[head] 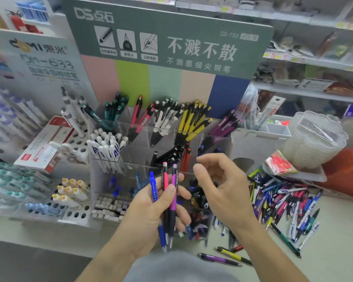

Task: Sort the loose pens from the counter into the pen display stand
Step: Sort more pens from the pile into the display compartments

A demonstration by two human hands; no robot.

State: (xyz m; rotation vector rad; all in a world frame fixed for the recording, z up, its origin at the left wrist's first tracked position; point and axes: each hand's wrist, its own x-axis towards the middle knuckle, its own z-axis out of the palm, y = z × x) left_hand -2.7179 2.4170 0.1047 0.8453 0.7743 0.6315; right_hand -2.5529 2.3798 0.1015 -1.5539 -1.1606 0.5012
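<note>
- Fingers [172,193] of the left hand [151,216] curl round 3 pens, thumb pressed across their barrels: a blue pen [154,192], a pink pen [165,180] and a purple pen [174,186], clicker ends up, tips pointing down toward the person.
- Right hand [222,192] hovers just right of those 3 pens, holding nothing; fingers loosely curled and apart, thumb and forefinger separated.
- Both hands sit directly in front of the pen display stand [163,137], over its lower front compartments.
- Stand: clear compartments in stepped rows. Back row, left to right: teal pens [114,110], red pens [140,117], white-and-black pens [165,117], yellow pens [194,121], purple-and-black pens [226,125].
- Next row down in the stand: white pens with blue print [108,149] at left, black pens [169,155] in the middle.
- Loose pen pile [283,202] lies on the counter [334,241] to the right of the stand, mixed colours, tangled.
- 2 stray pens lie on the counter below and right of the stand, near the person: a yellow-and-black pen [232,255] and a purple-and-black pen [218,259].
- Stack of clear plastic trays [314,139] stands right of the stand, behind the pile.
- Green sign board [171,37] rises behind the stand.
</note>
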